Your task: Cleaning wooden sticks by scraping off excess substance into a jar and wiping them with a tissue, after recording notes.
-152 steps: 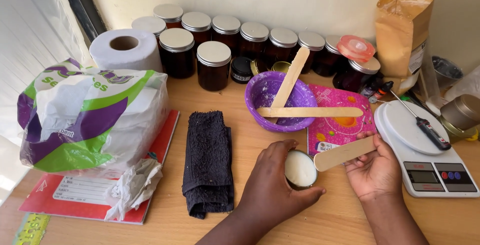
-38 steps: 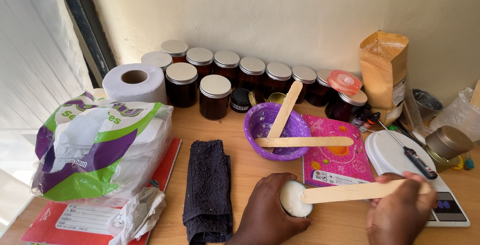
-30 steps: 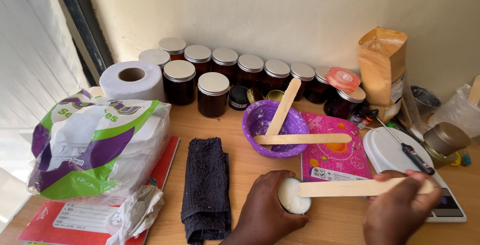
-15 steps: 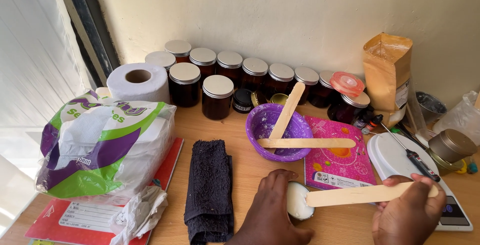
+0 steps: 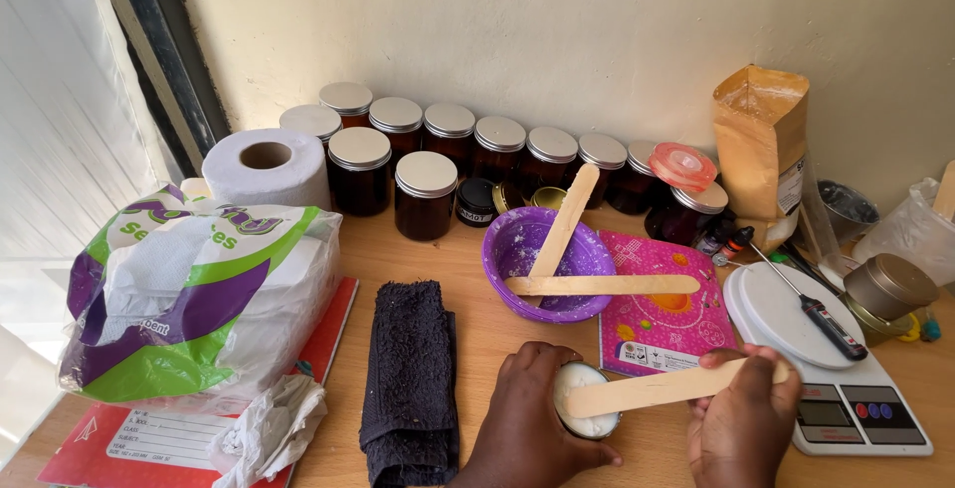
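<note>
Head view: near the tabletop's front edge, the left hand (image 5: 532,426) is clenched around a small jar (image 5: 585,400) of white cream. The right hand (image 5: 741,423) grasps a wooden stick (image 5: 657,390), whose far end lies on the cream. A dark towel (image 5: 410,379) lies just left; a purple bowl (image 5: 555,261) with two sticks sits behind, and a scale (image 5: 836,369) at the right edge.

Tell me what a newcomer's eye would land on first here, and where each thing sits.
At the bottom centre, the left hand steadies a small jar of white cream while the right hand works a long wooden stick into it. Just behind sits a bright purple bowl with two more sticks laid across it, and a row of dark amber jars with silver lids lines the wall. A large green, purple and white bag fills the left.
</note>
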